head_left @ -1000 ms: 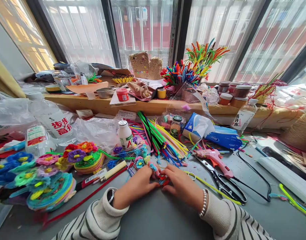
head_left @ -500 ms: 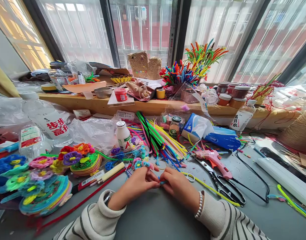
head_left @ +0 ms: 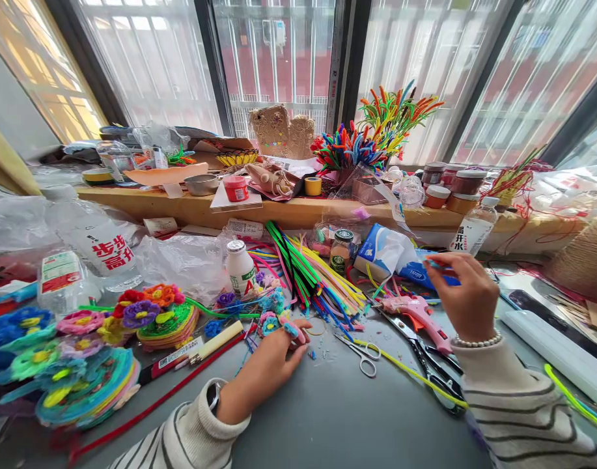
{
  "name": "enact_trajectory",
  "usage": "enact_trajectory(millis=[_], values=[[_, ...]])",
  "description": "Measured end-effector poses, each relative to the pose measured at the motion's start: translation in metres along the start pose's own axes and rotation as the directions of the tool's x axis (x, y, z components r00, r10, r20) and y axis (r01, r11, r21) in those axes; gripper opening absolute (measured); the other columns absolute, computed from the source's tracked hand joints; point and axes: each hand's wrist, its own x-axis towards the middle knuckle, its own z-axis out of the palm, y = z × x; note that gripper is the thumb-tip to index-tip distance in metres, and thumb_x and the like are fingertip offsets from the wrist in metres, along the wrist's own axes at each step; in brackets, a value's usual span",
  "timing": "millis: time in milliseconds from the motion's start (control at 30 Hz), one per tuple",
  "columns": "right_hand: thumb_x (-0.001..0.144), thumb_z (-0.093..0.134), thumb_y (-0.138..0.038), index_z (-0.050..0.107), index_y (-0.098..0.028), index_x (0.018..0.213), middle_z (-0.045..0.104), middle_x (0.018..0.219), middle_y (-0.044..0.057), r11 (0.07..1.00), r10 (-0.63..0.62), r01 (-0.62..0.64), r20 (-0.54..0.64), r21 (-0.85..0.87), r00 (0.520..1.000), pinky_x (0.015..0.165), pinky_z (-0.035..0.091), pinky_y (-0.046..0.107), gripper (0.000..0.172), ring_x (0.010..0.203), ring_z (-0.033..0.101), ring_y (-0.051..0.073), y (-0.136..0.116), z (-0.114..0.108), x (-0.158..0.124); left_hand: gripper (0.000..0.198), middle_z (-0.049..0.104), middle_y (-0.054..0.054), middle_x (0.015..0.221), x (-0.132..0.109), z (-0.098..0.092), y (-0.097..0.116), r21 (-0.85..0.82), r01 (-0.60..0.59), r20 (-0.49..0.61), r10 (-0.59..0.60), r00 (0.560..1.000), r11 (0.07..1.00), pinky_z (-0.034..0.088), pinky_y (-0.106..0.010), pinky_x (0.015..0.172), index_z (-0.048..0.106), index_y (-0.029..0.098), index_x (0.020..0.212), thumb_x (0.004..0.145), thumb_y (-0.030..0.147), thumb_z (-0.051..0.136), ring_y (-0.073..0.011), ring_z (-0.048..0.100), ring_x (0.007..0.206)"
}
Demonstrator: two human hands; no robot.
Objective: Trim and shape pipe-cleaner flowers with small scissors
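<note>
My left hand [head_left: 273, 359] rests low over the grey table, its fingers curled around a small pink and blue pipe-cleaner piece [head_left: 294, 329]. Much of that piece is covered by the fingers. Just beyond it lie blue and pink pipe-cleaner flowers [head_left: 269, 322]. On the right, my right hand [head_left: 467, 293] is raised, thumb and forefinger pinching a tiny blue bit of pipe cleaner [head_left: 431, 263] in front of the blue tissue pack [head_left: 415, 270]. Small scissors [head_left: 364, 355] and a tiny blue scrap [head_left: 312, 355] lie between the hands.
Large black-handled scissors [head_left: 425, 352] and a pink glue gun [head_left: 418, 312] lie under my right hand. A bundle of pipe cleaners [head_left: 303, 267] is at the centre back. Flower-covered discs [head_left: 90, 384], a white bottle [head_left: 240, 267] and a clear water bottle [head_left: 90, 238] stand left.
My hands have parted. The right hand has moved up and right with a tiny blue bit, uncovering the small scissors; the left hand has stayed nearly in place.
</note>
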Motion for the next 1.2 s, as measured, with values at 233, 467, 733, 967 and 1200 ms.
enact_trajectory(millis=[233,467,733,967,1200], values=[[0.076,0.041,-0.032,0.057,-0.014,0.083,0.058,0.084,0.009,0.990,-0.016,0.051,0.258,-0.131,0.966,0.068,0.044,0.033,0.025,0.074,0.055,0.021,0.068,0.015,-0.003,0.041,0.050,-0.005,0.115,-0.003,0.003,-0.005,0.185,-0.178,0.092,0.163,0.982,0.966,0.033,-0.032,0.093,0.043,0.021,0.112,0.075,0.008,0.034,-0.0157,0.044,0.105],[0.074,0.041,-0.027,0.057,-0.013,0.090,0.057,0.096,0.010,0.985,0.026,0.049,0.423,-0.166,0.906,0.074,0.041,0.035,0.026,0.084,0.053,0.022,0.078,0.025,-0.007,0.047,0.037,-0.006,0.129,-0.005,0.000,0.001,0.243,-0.222,0.130,0.195,0.972,0.944,0.027,-0.036,0.098,0.032,0.022,0.123,0.077,0.017,0.038,-0.0198,0.034,0.116],[0.077,0.041,-0.030,0.060,-0.016,0.072,0.061,0.088,0.006,0.979,0.050,0.039,0.417,-0.201,0.908,0.065,0.041,0.028,0.024,0.072,0.057,0.018,0.039,0.019,-0.006,0.076,0.022,-0.010,0.135,-0.009,0.000,-0.001,0.302,-0.274,0.316,0.175,0.932,0.913,0.021,-0.040,0.099,0.022,0.020,0.128,0.065,0.053,0.049,-0.0255,0.021,0.122],[0.078,0.043,-0.029,0.061,-0.017,0.071,0.061,0.074,0.004,0.996,-0.033,0.071,0.542,-0.050,0.840,0.058,0.039,0.024,0.023,0.063,0.056,0.015,-0.002,0.025,-0.012,0.070,0.032,-0.010,0.132,-0.009,-0.003,0.002,0.269,-0.302,0.301,0.218,0.928,0.914,0.025,-0.040,0.097,0.027,0.021,0.126,0.066,0.050,0.050,-0.0253,0.028,0.119],[0.080,0.044,-0.027,0.062,-0.018,0.074,0.061,0.071,0.003,0.968,-0.250,0.199,0.576,0.152,0.778,0.060,0.038,0.022,0.021,0.069,0.055,0.015,-0.054,0.044,-0.033,0.068,0.033,-0.010,0.131,-0.011,-0.003,0.008,0.237,-0.362,0.339,0.273,0.901,0.902,0.024,-0.038,0.098,0.030,0.019,0.125,0.067,0.047,0.051,-0.0239,0.030,0.118]])
